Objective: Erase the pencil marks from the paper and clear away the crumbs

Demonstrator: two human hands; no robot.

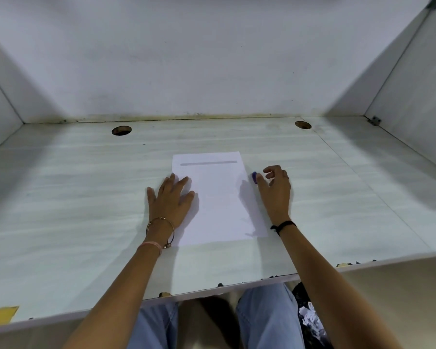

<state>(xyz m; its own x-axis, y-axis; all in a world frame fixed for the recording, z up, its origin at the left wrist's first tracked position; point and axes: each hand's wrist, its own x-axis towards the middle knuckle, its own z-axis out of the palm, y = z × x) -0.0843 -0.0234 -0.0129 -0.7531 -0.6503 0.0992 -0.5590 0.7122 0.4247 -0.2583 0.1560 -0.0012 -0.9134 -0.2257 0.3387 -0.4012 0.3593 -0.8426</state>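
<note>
With left hand (170, 200) flat on paper (219, 210) and right hand (275, 190) loosely curled at eraser (254, 177), grip unclear, seems barely started: mark (208, 163) unerased.

Left hand (170, 200) flat, right hand (275, 190) half-curled

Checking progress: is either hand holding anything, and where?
Left hand lies flat on the paper, holding nothing. Right hand thumb meets the eraser; grip unclear.

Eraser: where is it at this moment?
Head view, right of centre: the small purple eraser is just off the right edge of the paper, at the thumb tip of the right hand.
</note>
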